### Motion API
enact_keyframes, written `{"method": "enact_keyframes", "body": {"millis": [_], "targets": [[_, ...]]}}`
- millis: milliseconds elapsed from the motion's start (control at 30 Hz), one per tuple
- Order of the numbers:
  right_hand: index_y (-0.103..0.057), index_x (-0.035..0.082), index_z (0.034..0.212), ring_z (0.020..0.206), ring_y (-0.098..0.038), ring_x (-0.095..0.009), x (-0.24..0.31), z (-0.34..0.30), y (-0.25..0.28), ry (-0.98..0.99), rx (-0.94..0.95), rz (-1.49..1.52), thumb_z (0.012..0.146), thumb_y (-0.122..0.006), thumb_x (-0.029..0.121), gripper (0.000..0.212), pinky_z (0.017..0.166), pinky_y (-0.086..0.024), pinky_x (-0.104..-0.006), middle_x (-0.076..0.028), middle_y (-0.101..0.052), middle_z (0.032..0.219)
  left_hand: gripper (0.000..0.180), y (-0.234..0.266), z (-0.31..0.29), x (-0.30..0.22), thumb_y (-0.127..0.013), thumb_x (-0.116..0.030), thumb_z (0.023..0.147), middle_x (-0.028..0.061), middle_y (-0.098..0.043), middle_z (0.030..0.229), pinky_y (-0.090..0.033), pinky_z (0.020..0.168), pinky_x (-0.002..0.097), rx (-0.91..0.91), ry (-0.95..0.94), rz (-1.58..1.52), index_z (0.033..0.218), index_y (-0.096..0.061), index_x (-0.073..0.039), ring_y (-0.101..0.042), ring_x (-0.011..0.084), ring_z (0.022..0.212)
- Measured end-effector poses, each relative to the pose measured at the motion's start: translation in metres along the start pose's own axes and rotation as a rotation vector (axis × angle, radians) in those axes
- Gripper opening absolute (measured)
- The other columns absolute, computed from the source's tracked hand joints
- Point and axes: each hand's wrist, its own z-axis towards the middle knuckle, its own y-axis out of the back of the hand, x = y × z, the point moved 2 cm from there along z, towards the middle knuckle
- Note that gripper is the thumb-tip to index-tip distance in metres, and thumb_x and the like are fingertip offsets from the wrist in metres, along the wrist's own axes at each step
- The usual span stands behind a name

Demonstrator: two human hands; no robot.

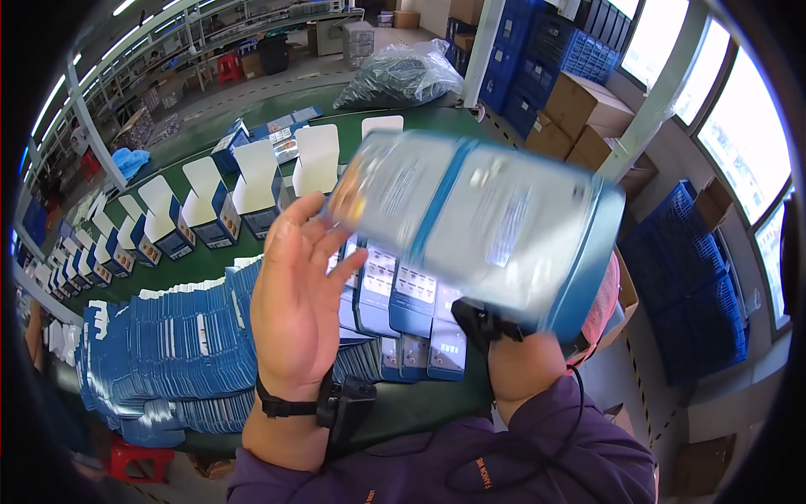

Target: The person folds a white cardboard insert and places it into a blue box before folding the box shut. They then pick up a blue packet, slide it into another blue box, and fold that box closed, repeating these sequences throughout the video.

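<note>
Left hand (298, 307) is raised over the counter (420, 407), palm up and fingers spread, grip open, nothing in it. Its fingertips sit right by the left end of the blue-and-silver carton (495, 223); can't tell if they touch. That carton is up in the air over the right part of the counter, tilted, motion-blurred, 2 pale panels split by a blue strip. Right forearm (527, 370) runs up behind its lower edge; the right hand itself is hidden by the carton, so can't tell how that grip stands. Black wrist strap with a small device (348, 405) on the left wrist, another black strap (487, 326) on the right. Below the carton: overlapping flat cartons (411, 290) with printed faces up. Left of the left hand: long packed rows of flat blue cartons (185, 349) on edge. Behind those, a curved line of open boxes (206, 214), blue and white, white flaps standing up. Far end of the counter has a stuffed clear plastic bag (399, 76); blue cloth (130, 161) at the far left edge. On the floor: red stool (138, 464) lower left, blue crates (688, 290) stacked at right, cardboard boxes (588, 109) by the windows.
</note>
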Motion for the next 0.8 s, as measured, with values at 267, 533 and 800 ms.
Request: {"method": "enact_keyframes", "body": {"millis": [267, 533, 800], "targets": [[-0.068, -0.008, 0.096, 0.098, -0.061, -0.054, -0.222, 0.068, 0.006, -0.393, -0.209, -0.629, 0.089, -0.054, 0.028, 0.039, 0.089, -0.049, -0.0546, -0.035, -0.066, 0.098, 0.047, -0.004, -0.008, -0.013, -0.053, -0.020, 0.097, 0.0184, -0.053, 0.133, -0.044, 0.103, 0.0419, -0.016, -0.311, 0.228, 0.137, -0.045, 0.004, -0.053, 0.0281, 0.126], [-0.069, -0.004, 0.099, 0.086, -0.068, -0.040, -0.262, 0.059, -0.011, -0.514, -0.140, -0.416, 0.096, -0.053, 0.046, 0.052, 0.081, -0.053, -0.0454, -0.026, -0.070, 0.088, 0.045, 0.000, -0.005, -0.017, -0.052, -0.017, 0.096, 0.0193, -0.055, 0.131, -0.045, 0.103, 0.0422, -0.044, -0.328, 0.210, 0.135, -0.046, 0.005, -0.055, 0.0290, 0.124], [-0.068, -0.002, 0.100, 0.080, -0.066, -0.027, -0.189, -0.047, -0.014, -0.476, 0.218, -0.524, 0.091, -0.072, 0.039, 0.042, 0.075, -0.052, -0.0382, -0.014, -0.068, 0.086, 0.042, 0.006, 0.004, -0.013, -0.047, -0.019, 0.102, 0.0217, -0.055, 0.136, -0.043, 0.106, 0.0447, 0.152, -0.383, 0.217, 0.138, -0.047, 0.003, -0.054, 0.0322, 0.127]]}}
